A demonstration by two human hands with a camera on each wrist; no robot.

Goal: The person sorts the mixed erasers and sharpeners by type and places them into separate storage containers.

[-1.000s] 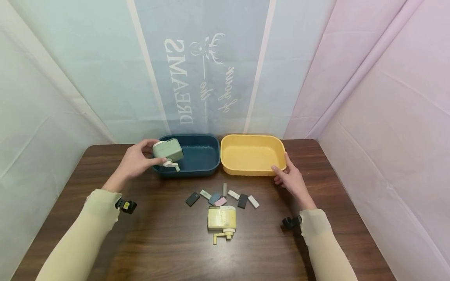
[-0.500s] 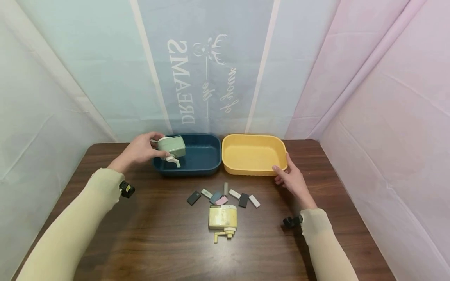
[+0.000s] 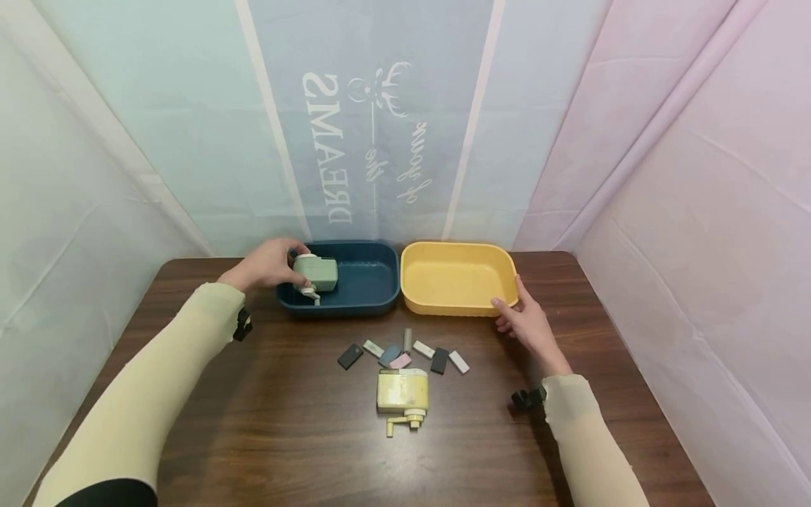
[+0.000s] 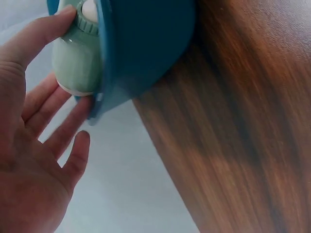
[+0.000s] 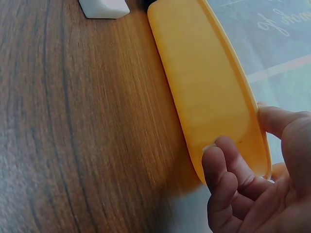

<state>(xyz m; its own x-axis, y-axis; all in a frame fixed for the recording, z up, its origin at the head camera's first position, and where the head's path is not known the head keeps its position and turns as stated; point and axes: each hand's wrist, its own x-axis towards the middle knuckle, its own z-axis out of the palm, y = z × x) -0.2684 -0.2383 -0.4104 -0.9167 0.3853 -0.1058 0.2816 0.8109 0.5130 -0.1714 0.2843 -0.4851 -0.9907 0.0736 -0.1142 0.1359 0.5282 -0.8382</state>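
My part-closed left hand pinches green sharpener inside blue tray's left edge; I should lower it level. Curled right hand grips yellow tray's near-right corner.

Grn sharpener, dk blue bin

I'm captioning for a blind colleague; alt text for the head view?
Left hand holds a green crank device in a blue tray; right hand holds a yellow tray. A yellow crank device and small blocks lie on the table.
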